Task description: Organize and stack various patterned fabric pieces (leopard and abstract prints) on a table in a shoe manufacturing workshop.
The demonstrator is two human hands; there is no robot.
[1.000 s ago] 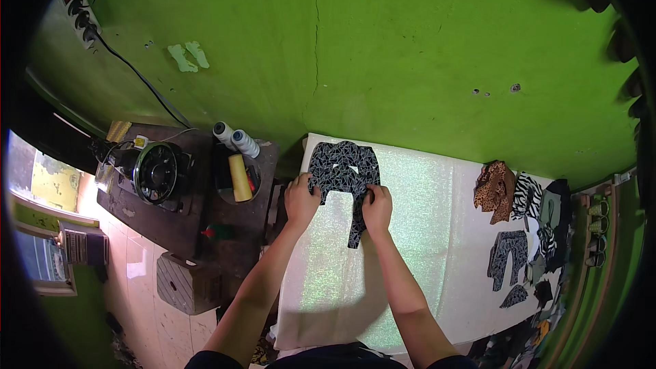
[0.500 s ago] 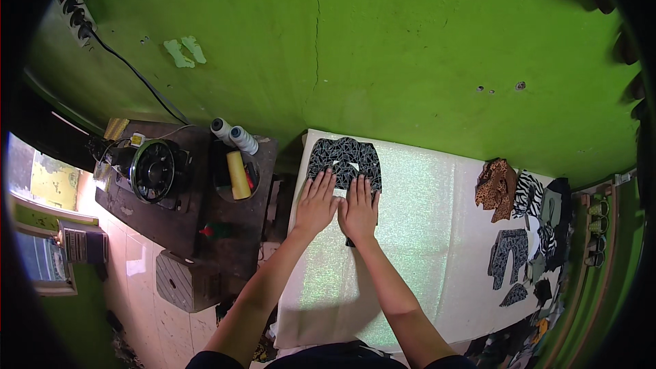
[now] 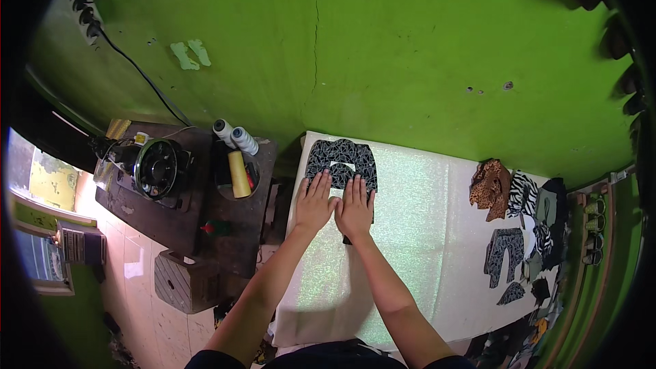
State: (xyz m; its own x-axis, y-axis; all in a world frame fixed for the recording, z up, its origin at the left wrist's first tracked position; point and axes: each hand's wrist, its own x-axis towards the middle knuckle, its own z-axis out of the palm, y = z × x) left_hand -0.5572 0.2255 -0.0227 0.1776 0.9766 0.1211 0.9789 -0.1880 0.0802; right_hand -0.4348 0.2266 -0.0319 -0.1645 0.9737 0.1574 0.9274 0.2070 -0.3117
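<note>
A black garment piece with thin pale lines lies flat on the white shiny covering of the table, close to its far left corner. My left hand lies palm down with its fingertips on the near part of this cloth. Right beside it, my right hand presses flat on the cloth too, the thumbs almost touching. A small pale gap shows in the cloth just beyond my fingertips. Both hands hide its near part, though dark edges of it show beside and below my right hand.
Left of the table stands a sewing machine on a dark stand, with thread cones and a yellow cylinder. Patterned cloth pieces and a brown spotted cloth lie at the right. A green wall rises behind.
The pale gap in the cloth looks wider and more whole than before, where the dark fabric had split it. Both hands stay flat in nearly the same place; the view has shifted slightly.
</note>
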